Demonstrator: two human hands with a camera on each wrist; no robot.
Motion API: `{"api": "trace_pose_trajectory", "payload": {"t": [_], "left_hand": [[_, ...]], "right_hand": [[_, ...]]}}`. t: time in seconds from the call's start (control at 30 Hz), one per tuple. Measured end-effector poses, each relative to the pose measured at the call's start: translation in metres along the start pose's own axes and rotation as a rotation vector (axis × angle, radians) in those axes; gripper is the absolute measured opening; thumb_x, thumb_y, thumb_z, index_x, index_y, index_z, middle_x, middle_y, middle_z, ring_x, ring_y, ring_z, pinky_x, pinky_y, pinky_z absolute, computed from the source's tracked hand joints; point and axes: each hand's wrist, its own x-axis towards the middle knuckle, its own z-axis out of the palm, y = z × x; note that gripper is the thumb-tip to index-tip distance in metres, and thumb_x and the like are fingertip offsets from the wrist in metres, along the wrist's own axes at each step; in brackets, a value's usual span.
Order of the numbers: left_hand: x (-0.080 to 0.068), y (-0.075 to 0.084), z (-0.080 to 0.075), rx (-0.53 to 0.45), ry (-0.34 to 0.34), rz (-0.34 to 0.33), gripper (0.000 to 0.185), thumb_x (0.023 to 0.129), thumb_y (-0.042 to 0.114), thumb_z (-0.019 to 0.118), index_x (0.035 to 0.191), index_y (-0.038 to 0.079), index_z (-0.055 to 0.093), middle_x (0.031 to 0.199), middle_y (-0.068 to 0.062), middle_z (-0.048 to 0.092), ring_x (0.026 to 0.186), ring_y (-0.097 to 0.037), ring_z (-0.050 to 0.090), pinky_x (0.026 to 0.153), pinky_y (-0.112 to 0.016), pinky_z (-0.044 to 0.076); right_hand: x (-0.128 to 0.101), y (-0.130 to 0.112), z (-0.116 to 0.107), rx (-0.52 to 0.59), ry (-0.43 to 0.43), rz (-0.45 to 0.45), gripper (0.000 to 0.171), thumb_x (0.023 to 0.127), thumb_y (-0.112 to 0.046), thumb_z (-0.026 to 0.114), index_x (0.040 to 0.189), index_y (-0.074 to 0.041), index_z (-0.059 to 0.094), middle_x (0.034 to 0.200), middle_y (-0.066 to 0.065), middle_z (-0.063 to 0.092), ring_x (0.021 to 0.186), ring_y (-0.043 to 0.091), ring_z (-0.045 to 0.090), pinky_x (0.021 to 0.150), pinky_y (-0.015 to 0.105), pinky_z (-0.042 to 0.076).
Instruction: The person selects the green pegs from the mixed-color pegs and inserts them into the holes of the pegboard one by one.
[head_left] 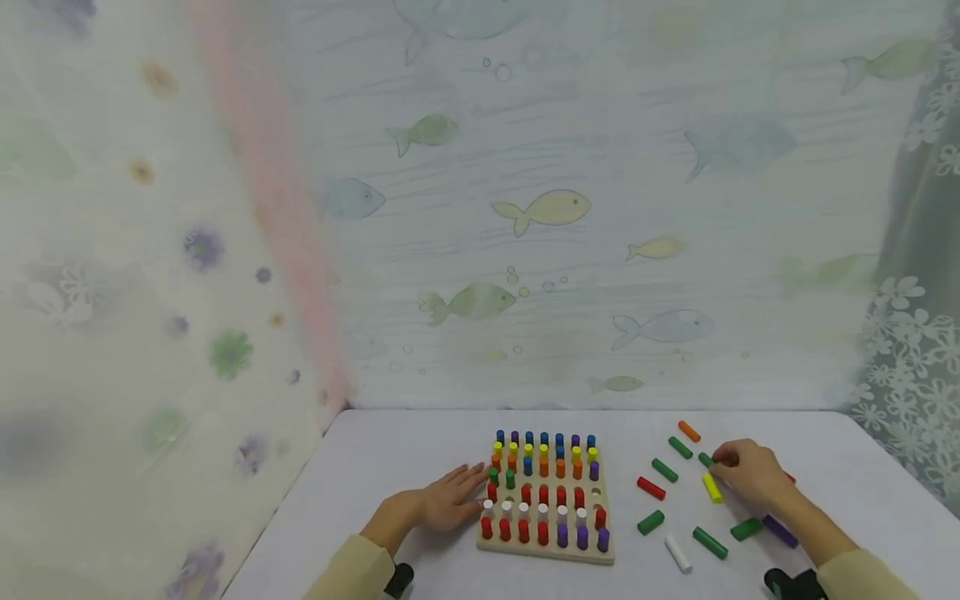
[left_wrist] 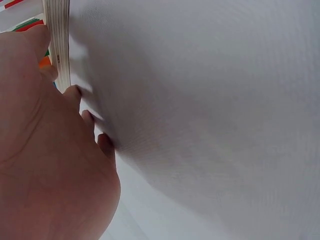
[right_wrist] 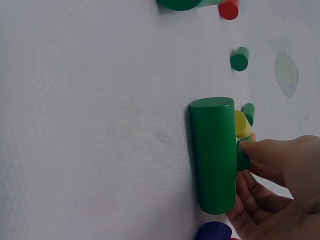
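While L hand [head_left: 452, 500] touches pegboard [head_left: 552, 481] – R hand [head_left: 750, 473] pinches grn peg [head_left: 705, 459].

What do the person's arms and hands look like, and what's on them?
The left hand and right hand have no gloves. The left sleeve and right sleeve are pale beige. A rounded black thing shows beside the left one and another black thing beside the right, maybe wrist cameras.

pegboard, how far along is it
Done: most rows of the pegboard look full or nearly so. In hand: the right hand pinches a green peg; the left hand rests at the pegboard's edge. Remaining: the row with two green pegs looks mostly unfilled, and loose pegs lie on the table.
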Motion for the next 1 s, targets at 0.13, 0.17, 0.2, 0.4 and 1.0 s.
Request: {"api": "trace_pose_trajectory", "payload": {"t": [0.13, 0.17, 0.2, 0.4, 1.0], "left_hand": [[0.001, -0.001, 0.001, 0.007, 0.0, -0.01, 0.07, 0.105, 0.059, 0.042, 0.165, 0.027, 0.023, 0.171, 0.002, 0.02, 0.158, -0.031, 0.014, 0.124, -0.057, 0.018], [0.002, -0.001, 0.001, 0.009, 0.002, -0.012, 0.07, 0.105, 0.059, 0.042, 0.165, 0.027, 0.023, 0.171, 0.002, 0.02, 0.158, -0.031, 0.013, 0.124, -0.058, 0.018], [0.002, -0.001, 0.002, 0.011, 0.003, -0.013, 0.07, 0.105, 0.058, 0.042, 0.165, 0.027, 0.024, 0.171, 0.003, 0.019, 0.158, -0.031, 0.013, 0.124, -0.058, 0.018], [0.0, 0.002, 0.0, 0.012, -0.001, -0.015, 0.07, 0.105, 0.058, 0.042, 0.165, 0.027, 0.023, 0.171, 0.002, 0.019, 0.158, -0.031, 0.013, 0.124, -0.058, 0.018], [0.0, -0.001, 0.003, 0.036, 0.005, -0.011, 0.068, 0.106, 0.058, 0.039, 0.165, 0.026, 0.022, 0.171, 0.002, 0.019, 0.158, -0.03, 0.012, 0.124, -0.056, 0.019]], "right_hand": [[0.0, 0.001, -0.001, -0.012, -0.009, -0.02, 0.03, 0.096, -0.009, 0.065, 0.111, 0.016, 0.064, 0.098, 0.018, 0.068, 0.087, 0.029, 0.063, 0.076, 0.048, 0.056], [0.0, 0.001, -0.002, -0.013, -0.009, -0.026, 0.029, 0.096, -0.009, 0.064, 0.111, 0.016, 0.064, 0.098, 0.019, 0.068, 0.087, 0.029, 0.063, 0.076, 0.048, 0.056], [0.0, 0.001, -0.003, -0.015, -0.009, -0.031, 0.029, 0.097, -0.009, 0.064, 0.112, 0.016, 0.064, 0.098, 0.019, 0.068, 0.088, 0.029, 0.063, 0.076, 0.049, 0.056], [0.003, 0.005, -0.006, -0.024, 0.002, -0.034, 0.031, 0.099, -0.009, 0.062, 0.113, 0.017, 0.062, 0.101, 0.022, 0.067, 0.092, 0.034, 0.063, 0.078, 0.051, 0.056], [-0.005, -0.001, -0.017, 0.139, -0.025, 0.005, 0.044, 0.105, -0.025, 0.059, 0.128, 0.013, 0.06, 0.11, 0.018, 0.071, 0.092, 0.023, 0.066, 0.071, 0.031, 0.056]]}}
